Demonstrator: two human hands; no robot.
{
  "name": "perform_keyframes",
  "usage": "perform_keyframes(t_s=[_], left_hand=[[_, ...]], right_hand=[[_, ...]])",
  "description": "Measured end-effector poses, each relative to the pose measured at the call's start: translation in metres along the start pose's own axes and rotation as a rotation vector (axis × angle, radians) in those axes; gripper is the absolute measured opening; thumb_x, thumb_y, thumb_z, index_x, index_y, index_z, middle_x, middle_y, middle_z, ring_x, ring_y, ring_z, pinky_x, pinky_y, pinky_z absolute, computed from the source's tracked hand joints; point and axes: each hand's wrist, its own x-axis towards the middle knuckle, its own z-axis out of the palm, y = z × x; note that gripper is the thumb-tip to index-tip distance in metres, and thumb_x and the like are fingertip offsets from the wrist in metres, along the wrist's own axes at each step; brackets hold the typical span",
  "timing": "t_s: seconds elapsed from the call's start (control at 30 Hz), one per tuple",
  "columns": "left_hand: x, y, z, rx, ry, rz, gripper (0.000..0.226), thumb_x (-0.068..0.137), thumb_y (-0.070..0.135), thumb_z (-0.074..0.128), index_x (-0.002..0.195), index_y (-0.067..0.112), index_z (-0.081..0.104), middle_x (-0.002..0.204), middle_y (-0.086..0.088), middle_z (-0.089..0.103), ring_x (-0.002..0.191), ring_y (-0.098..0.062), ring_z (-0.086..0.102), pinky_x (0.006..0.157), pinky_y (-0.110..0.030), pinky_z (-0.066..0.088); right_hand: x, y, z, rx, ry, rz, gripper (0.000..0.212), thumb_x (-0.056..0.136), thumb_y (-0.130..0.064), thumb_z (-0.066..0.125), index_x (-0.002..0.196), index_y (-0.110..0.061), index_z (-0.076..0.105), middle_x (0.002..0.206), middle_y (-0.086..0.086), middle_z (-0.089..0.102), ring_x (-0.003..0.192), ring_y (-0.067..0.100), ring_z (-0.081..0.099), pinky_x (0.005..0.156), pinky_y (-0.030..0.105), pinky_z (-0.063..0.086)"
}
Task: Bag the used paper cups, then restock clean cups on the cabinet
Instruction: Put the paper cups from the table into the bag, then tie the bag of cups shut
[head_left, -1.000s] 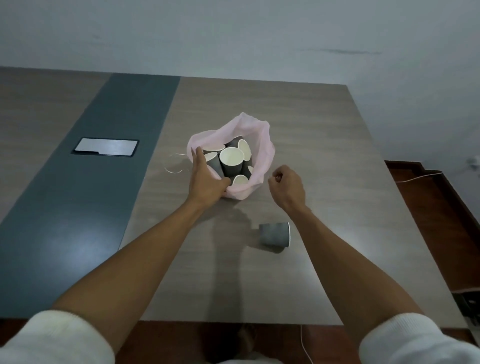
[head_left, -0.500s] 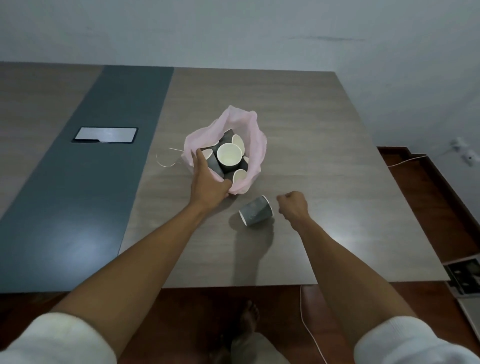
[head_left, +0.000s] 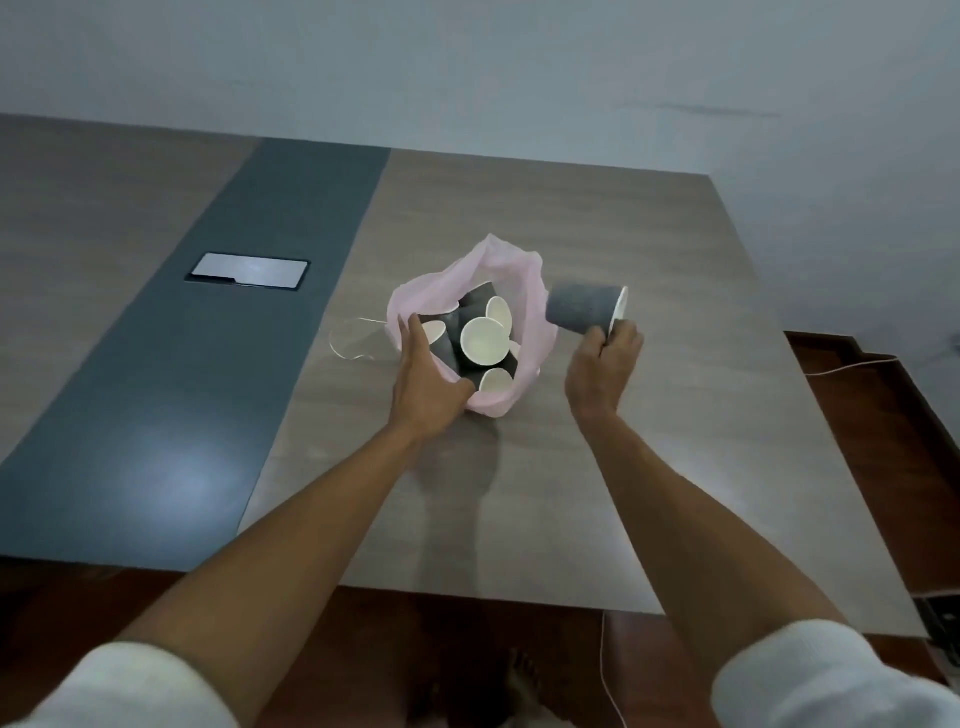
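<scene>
Bagging step under way. Left hand (head_left: 427, 387) grips the near rim of the thin pink plastic bag (head_left: 530, 306), fingers curled into the film, holding its mouth wide on the wood-grain table (head_left: 649, 441). Inside: at least 4 dark grey paper cups with cream interiors (head_left: 484, 341), jumbled.

Right hand (head_left: 602, 371) pinches 1 more grey ribbed paper cup (head_left: 581, 312) by its rim, tipped sideways, raised just beside the bag's right edge (not yet over the opening).

Next move, likely: carry the cup left over the mouth and drop it in.

Unclear: bag's full contents, the thin loop (head_left: 345, 340) left of it. No cabinet or clean cups visible.
</scene>
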Motion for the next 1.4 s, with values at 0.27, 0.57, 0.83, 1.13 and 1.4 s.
perform_keyframes(t_s=[0.27, 0.57, 0.83, 1.13, 1.4], left_hand=[[0.013, 0.02, 0.001, 0.053, 0.045, -0.073, 0.11, 0.054, 0.04, 0.068, 0.152, 0.019, 0.022, 0.155, -0.003, 0.043, 0.129, -0.032, 0.054, 0.093, -0.054, 0.056], [0.026, 0.023, -0.003, 0.105, 0.208, -0.124, 0.082, 0.09, 0.021, 0.066, 0.163, 0.016, 0.029, 0.166, -0.001, 0.036, 0.151, -0.019, 0.035, 0.117, -0.033, 0.033], [0.045, 0.03, 0.004, 0.15, 0.503, -0.144, 0.029, 0.096, 0.025, 0.064, 0.124, 0.022, 0.068, 0.121, -0.002, 0.07, 0.112, -0.027, 0.065, 0.089, -0.032, 0.047], [0.104, 0.03, -0.021, -0.537, 0.225, -0.71, 0.052, 0.073, 0.015, 0.086, 0.117, -0.006, 0.068, 0.105, -0.018, 0.075, 0.087, -0.03, 0.073, 0.083, -0.042, 0.062], [0.167, 0.084, -0.067, -0.464, 0.048, -0.715, 0.019, 0.089, -0.005, 0.054, 0.104, 0.005, 0.056, 0.085, -0.01, 0.051, 0.067, -0.022, 0.054, 0.041, -0.028, 0.054]], right_hand=[[0.009, -0.027, 0.053, -0.116, -0.547, -0.355, 0.003, 0.084, -0.004, 0.059, 0.087, -0.005, 0.058, 0.09, 0.003, 0.054, 0.08, 0.019, 0.05, 0.068, 0.013, 0.036], [0.043, -0.006, 0.082, -0.544, -0.83, -0.407, 0.029, 0.095, -0.027, 0.054, 0.114, -0.019, 0.074, 0.134, 0.003, 0.057, 0.118, 0.024, 0.058, 0.1, 0.038, 0.038], [0.098, -0.002, 0.082, -0.358, -0.449, 0.393, 0.061, 0.094, -0.04, 0.055, 0.144, -0.009, 0.039, 0.139, 0.013, 0.049, 0.123, 0.035, 0.051, 0.1, 0.043, 0.044], [0.127, 0.005, 0.086, 0.091, -0.662, 0.744, 0.03, 0.081, -0.015, 0.078, 0.108, -0.006, 0.07, 0.107, 0.011, 0.074, 0.091, 0.027, 0.07, 0.08, 0.039, 0.059], [0.167, -0.063, 0.078, -0.057, -0.378, 0.065, 0.026, 0.073, 0.003, 0.045, 0.067, -0.019, 0.059, 0.062, 0.003, 0.06, 0.055, 0.029, 0.061, 0.047, 0.038, 0.054]])
